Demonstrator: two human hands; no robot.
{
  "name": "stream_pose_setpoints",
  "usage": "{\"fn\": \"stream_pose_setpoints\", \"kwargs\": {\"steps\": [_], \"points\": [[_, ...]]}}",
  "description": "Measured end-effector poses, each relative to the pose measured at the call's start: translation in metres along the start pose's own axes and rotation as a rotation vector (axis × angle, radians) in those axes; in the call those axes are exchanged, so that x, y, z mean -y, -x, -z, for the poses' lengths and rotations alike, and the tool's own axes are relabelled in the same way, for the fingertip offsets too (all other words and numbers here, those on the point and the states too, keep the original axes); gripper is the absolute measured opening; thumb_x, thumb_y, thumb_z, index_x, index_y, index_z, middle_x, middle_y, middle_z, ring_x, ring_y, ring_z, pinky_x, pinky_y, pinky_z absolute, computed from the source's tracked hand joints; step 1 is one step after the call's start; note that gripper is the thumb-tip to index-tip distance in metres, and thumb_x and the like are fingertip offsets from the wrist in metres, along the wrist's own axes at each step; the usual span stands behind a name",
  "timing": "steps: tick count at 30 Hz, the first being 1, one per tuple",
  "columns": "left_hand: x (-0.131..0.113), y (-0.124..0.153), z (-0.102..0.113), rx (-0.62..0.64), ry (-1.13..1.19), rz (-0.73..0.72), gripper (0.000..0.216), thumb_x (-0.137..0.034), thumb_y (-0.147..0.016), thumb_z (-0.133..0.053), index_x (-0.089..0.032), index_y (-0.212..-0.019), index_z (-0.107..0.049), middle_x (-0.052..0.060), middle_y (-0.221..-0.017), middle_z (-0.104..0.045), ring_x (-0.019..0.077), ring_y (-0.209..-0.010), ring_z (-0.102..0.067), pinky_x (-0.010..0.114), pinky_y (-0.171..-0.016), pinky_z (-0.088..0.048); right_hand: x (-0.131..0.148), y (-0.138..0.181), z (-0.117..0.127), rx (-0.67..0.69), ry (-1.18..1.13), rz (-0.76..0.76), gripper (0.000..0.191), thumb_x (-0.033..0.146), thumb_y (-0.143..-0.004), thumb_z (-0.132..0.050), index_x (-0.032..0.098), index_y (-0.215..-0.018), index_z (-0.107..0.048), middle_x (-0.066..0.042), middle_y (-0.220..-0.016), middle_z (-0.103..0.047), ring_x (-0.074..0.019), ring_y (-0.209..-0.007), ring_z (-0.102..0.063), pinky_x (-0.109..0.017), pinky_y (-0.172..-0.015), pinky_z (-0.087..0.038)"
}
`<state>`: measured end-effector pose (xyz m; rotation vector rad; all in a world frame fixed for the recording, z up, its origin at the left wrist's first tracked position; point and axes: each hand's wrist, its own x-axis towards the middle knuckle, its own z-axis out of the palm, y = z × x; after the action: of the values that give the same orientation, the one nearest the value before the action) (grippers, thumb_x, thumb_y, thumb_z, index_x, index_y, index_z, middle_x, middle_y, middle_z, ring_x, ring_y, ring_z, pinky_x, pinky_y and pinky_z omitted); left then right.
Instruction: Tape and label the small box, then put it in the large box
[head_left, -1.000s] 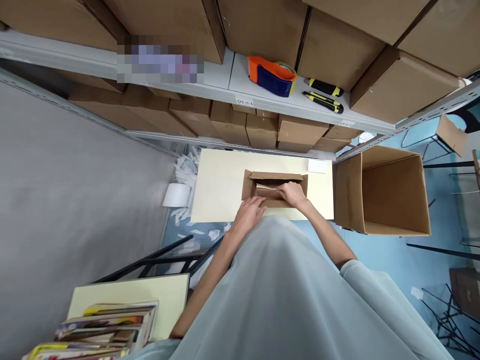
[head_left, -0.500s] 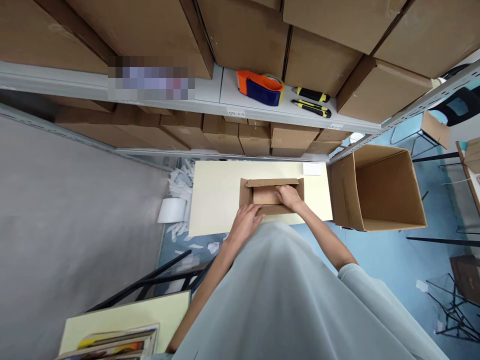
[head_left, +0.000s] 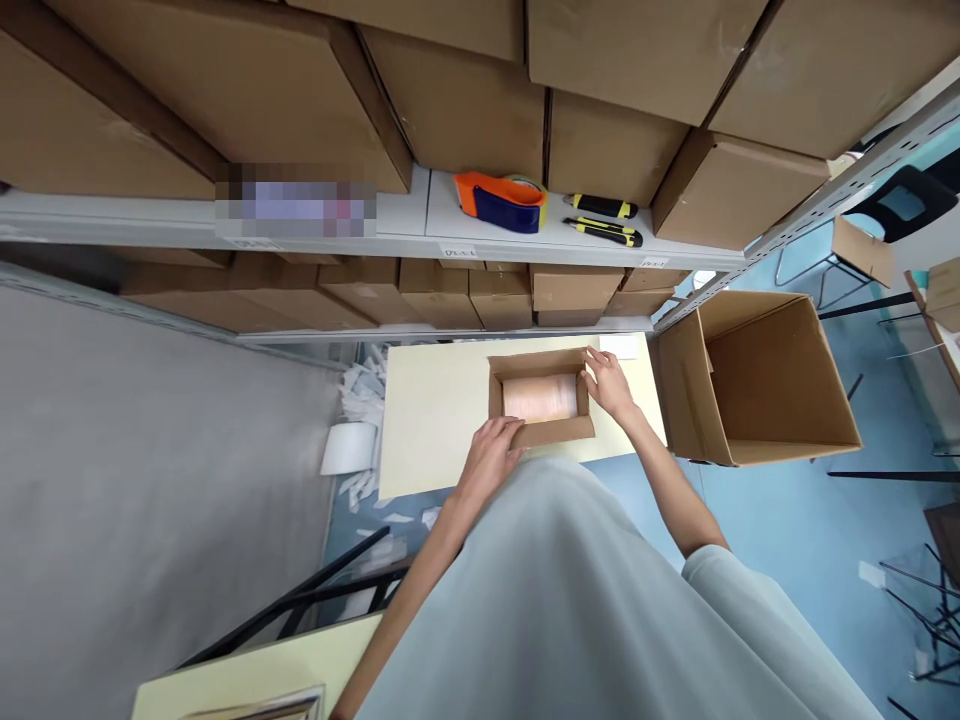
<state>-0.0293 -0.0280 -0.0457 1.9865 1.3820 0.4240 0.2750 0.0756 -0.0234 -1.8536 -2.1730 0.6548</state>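
Note:
A small open cardboard box (head_left: 556, 432) sits on the cream tabletop, its near flap folded outward. Inside it lies a flat, pale orange-brown piece with a shiny surface (head_left: 540, 398); I cannot make out its kind. At the near left corner, the fingers of my left hand (head_left: 491, 455) are bent over the box's rim, with the thumb towards me. My right hand (head_left: 609, 385) has hold of the right side near the far corner, its fingers at the top edge and partly covering the flap there.
A large open carton (head_left: 772, 370) stands right of the table (head_left: 435, 420). Ahead, shelves hold several boxes, a tape dispenser (head_left: 506, 203) and black-and-yellow box cutters (head_left: 604, 230). A white roll (head_left: 349, 448) and paper scraps lie to the left. A white card (head_left: 619, 346) lies behind the box.
My right hand has come out of the box and moved right to its side. The far flap no longer leans over the opening, and the piece inside shows more. My left hand stays at the near left corner.

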Motion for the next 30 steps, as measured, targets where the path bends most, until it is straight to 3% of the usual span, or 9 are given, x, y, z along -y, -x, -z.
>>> {"fn": "stream_pose_setpoints", "kwargs": {"steps": [6,11,14,20,24,30], "points": [[-0.012,-0.006,-0.006,0.059,0.095,-0.084,0.058,-0.008,-0.092,-0.051,-0.026,-0.147,-0.062,0.01,-0.136,-0.068,0.0272,-0.13,-0.063,0.045,-0.115,-0.052,0.014,-0.002,-0.017,-0.032,-0.212,-0.075,0.059,0.037,-0.111,-0.044,0.016,-0.166,-0.046,-0.023,-0.172,-0.042,-0.03,-0.126,-0.072,-0.048,-0.115,-0.055],[-0.005,-0.016,-0.015,0.06,0.095,-0.012,0.066,-0.013,-0.084,-0.063,-0.021,-0.149,-0.058,0.01,-0.12,-0.068,0.03,-0.123,-0.065,0.046,-0.112,-0.054,0.015,0.005,-0.032,-0.023,-0.276,-0.108,0.064,0.044,-0.112,-0.041,0.013,-0.168,-0.038,-0.024,-0.168,-0.049,-0.0331,-0.142,-0.063,-0.048,-0.118,-0.053],[0.002,-0.021,-0.012,-0.002,0.074,-0.015,0.062,-0.018,-0.088,-0.065,-0.022,-0.149,-0.056,0.01,-0.121,-0.067,0.0297,-0.121,-0.066,0.046,-0.11,-0.055,0.011,0.013,-0.035,0.033,-0.285,-0.147,0.058,0.043,-0.113,-0.041,0.011,-0.161,-0.049,-0.024,-0.164,-0.054,-0.0322,-0.146,-0.06,-0.048,-0.121,-0.049],[0.019,-0.033,0.004,-0.27,-0.05,0.057,0.045,-0.024,-0.102,-0.055,-0.024,-0.146,-0.058,0.014,-0.13,-0.063,0.0315,-0.123,-0.063,0.048,-0.109,-0.055,-0.003,0.032,-0.032,0.029,-0.248,-0.091,0.038,0.041,-0.112,-0.05,0.019,-0.127,-0.076,-0.016,-0.154,-0.063,-0.0275,-0.137,-0.064,-0.042,-0.117,-0.052],[0.037,-0.045,0.008,-0.225,-0.094,0.098,0.033,-0.024,-0.101,-0.054,-0.023,-0.129,-0.071,0.015,-0.127,-0.065,0.0348,-0.124,-0.061,0.051,-0.109,-0.055,-0.008,0.04,-0.035,0.021,-0.134,-0.089,0.026,0.032,-0.104,-0.066,0.021,-0.124,-0.079,-0.015,-0.153,-0.064,-0.0304,-0.139,-0.058,-0.046,-0.119,-0.05],[0.048,-0.053,0.0,-0.182,-0.051,0.144,0.032,-0.03,-0.103,-0.049,-0.022,-0.123,-0.073,0.014,-0.128,-0.064,0.0311,-0.119,-0.065,0.044,-0.102,-0.057,-0.001,0.037,-0.047,0.005,-0.088,-0.214,0.031,0.019,-0.105,-0.057,0.02,-0.125,-0.079,-0.014,-0.147,-0.068,-0.0296,-0.138,-0.057,-0.044,-0.115,-0.053]]}}
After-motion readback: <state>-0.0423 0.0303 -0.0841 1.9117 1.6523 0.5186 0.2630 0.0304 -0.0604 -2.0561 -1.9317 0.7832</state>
